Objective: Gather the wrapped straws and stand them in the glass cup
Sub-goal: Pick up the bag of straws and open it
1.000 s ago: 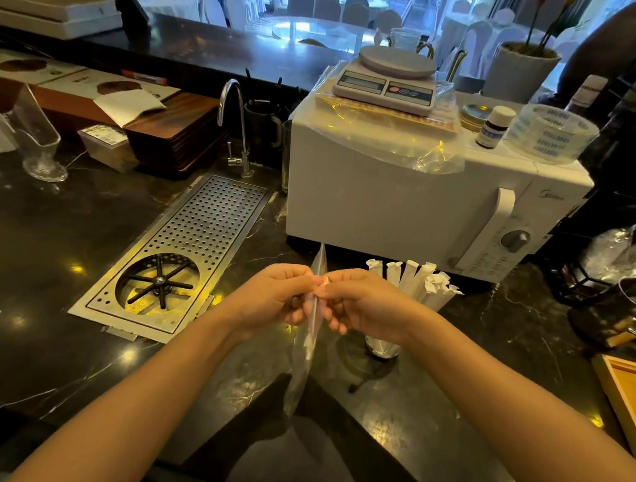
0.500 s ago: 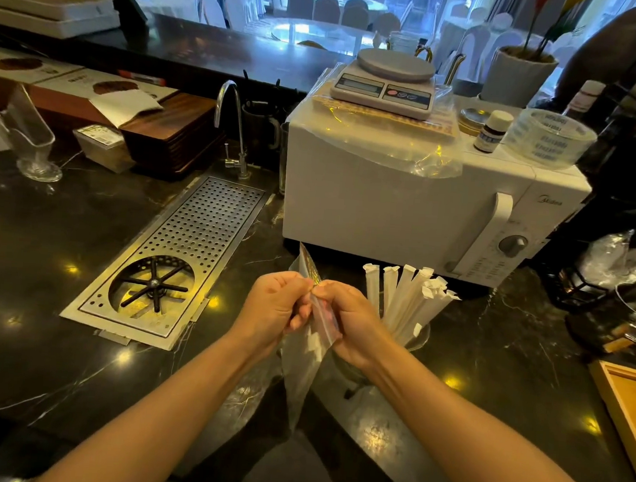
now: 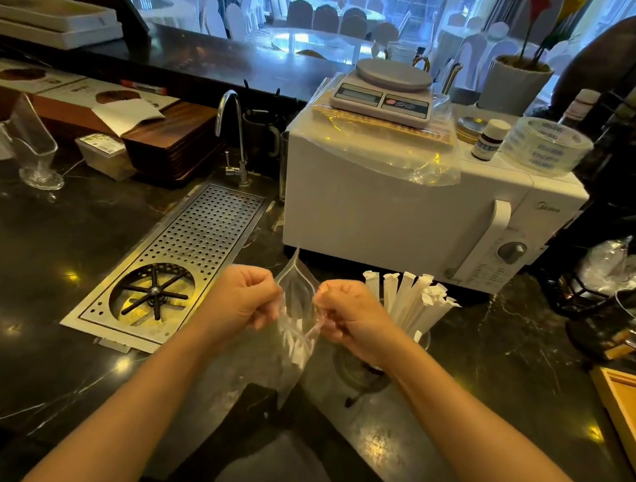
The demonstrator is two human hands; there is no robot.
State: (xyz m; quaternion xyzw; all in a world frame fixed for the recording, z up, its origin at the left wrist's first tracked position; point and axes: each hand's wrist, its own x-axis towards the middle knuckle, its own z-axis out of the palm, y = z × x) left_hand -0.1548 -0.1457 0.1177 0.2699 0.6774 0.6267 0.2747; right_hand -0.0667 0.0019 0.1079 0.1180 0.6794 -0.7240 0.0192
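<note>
A clear plastic bag hangs between my two fists above the dark counter. My left hand pinches its left edge and my right hand pinches its right edge, so its mouth gapes open. A few white wrapped straws lie inside its lower part. Just right of my right hand, a bunch of white wrapped straws stands fanned in the glass cup, which is mostly hidden behind my right wrist.
A white microwave with a scale on top stands close behind the cup. A perforated metal drain tray and a tap lie to the left. A wooden tray and a dark pot sit at the right.
My hands have drawn apart, pulling the bag's two sides away from each other so its mouth is open. The straws in the cup have not moved.
</note>
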